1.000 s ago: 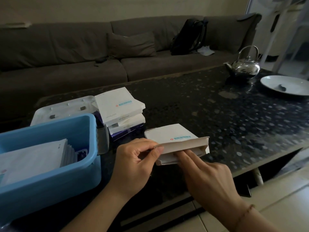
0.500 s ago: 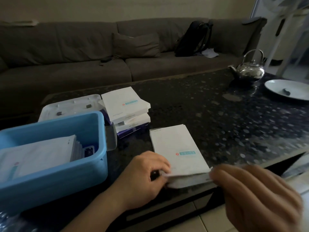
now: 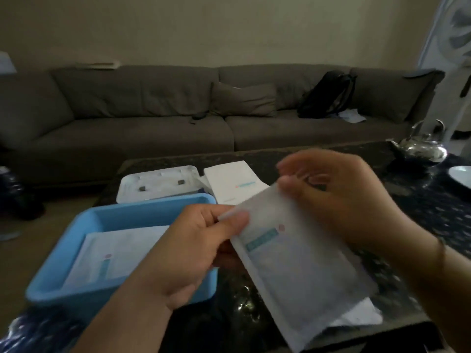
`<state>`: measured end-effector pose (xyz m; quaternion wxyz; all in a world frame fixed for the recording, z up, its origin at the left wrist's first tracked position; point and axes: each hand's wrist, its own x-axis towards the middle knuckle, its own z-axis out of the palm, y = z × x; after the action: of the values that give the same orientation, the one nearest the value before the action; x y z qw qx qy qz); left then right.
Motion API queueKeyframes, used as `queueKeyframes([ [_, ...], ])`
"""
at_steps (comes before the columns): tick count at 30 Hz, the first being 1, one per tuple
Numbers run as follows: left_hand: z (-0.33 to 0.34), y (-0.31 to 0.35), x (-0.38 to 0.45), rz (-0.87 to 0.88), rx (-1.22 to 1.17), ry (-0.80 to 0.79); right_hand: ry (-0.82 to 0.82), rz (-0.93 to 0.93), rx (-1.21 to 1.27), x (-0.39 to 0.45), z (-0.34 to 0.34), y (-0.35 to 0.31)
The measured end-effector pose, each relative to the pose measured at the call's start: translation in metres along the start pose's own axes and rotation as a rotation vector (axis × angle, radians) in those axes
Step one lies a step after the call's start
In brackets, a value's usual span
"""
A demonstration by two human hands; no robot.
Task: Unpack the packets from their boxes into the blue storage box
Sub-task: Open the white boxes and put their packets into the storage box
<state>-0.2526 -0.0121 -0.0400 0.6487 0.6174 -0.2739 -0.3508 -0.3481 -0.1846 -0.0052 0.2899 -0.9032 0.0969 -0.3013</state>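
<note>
A white packet [image 3: 295,266] with a blue label is held up over the dark table, tilted. My left hand [image 3: 193,248] pinches its upper left corner. My right hand [image 3: 341,200] grips its top right edge, blurred by motion. Below the packet's lower end a white box [image 3: 359,314] shows on the table. The blue storage box [image 3: 84,286] stands at the left with white packets [image 3: 112,253] lying inside. Behind it lie its white lid [image 3: 158,184] and a stack of white boxes [image 3: 234,184].
A steel kettle [image 3: 423,146] and a white plate [image 3: 461,174] sit at the table's far right. A grey sofa [image 3: 153,115] with a black backpack [image 3: 328,95] runs behind the table. The table's near edge is just below the packet.
The box lay flat on the table with my left hand at its end. Now a packet is lifted up in both hands, nearer the camera, and the view has tilted up.
</note>
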Motion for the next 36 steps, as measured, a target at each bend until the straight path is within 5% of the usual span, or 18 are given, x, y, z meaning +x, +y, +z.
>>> queueKeyframes([
  [2, -0.018, 0.008, -0.004, 0.023, -0.237, 0.098, 0.068, 0.196, 0.298, 0.001, 0.012, 0.003],
  [5, -0.045, 0.014, -0.012, 0.063, -0.498, 0.210, -0.268, 0.480, 0.731, 0.003, 0.028, -0.002],
  [7, -0.062, 0.014, -0.017, 0.069, -0.572, 0.257, -0.399, 0.485, 0.828, 0.012, 0.039, -0.004],
  [9, -0.080, 0.014, -0.024, 0.075, -0.534, 0.268, -0.404, 0.470, 0.812, 0.025, 0.049, -0.008],
  [13, -0.120, 0.016, -0.040, 0.145, -0.091, 0.378, -0.353, 0.440, 0.714, 0.047, 0.074, -0.022],
  [23, -0.195, 0.011, -0.066, 0.157, -0.156, 0.415, -0.410, 0.556, 0.605, 0.070, 0.128, -0.056],
  [26, -0.201, 0.008, -0.068, 0.112, -0.001, 0.476, -0.424, 0.566, 0.573, 0.069, 0.139, -0.060],
  [30, -0.204, 0.006, -0.062, 0.058, 0.289, 0.774, -0.479, 0.595, 0.539, 0.068, 0.155, -0.058],
  [36, -0.202, 0.001, -0.054, 0.076, 0.279, 0.757, -0.616, 0.642, 0.505, 0.064, 0.172, -0.052],
])
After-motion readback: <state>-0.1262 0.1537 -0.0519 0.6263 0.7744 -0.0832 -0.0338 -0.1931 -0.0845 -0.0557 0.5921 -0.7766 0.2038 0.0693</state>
